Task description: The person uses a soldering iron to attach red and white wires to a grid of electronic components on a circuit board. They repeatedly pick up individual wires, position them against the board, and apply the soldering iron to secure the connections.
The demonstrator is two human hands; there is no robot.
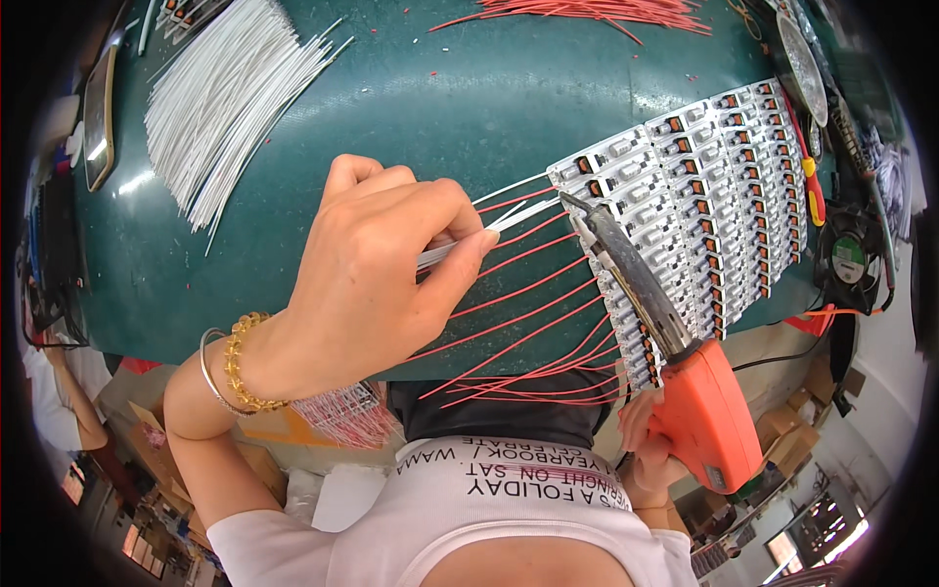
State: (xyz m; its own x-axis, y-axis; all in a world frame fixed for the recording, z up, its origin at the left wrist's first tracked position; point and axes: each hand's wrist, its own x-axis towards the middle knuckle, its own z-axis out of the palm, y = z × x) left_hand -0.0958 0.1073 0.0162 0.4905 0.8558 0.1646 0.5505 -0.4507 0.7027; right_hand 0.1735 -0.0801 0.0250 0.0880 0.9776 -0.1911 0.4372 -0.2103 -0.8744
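My left hand (377, 264) pinches a few thin white wires (522, 214) between thumb and fingers. Their free ends reach the left edge of a panel of small circuit boards (699, 176). Low on the right, my right hand (648, 440) is wrapped round the orange handle of a soldering iron (712, 416). The iron's dark tip lies at the panel's upper left edge, close to the white wire ends; whether it touches them I cannot tell. Several red wires (528, 284) run out from that same edge, passing under and beside my left hand.
A big bundle of white wires (230, 108) lies on the green table (411, 108) at the far left, beside a phone (99, 117). Red wires (606, 12) are piled at the far edge. A red-and-yellow-handled tool (814, 191) and a black fan (849, 256) stand right of the panel.
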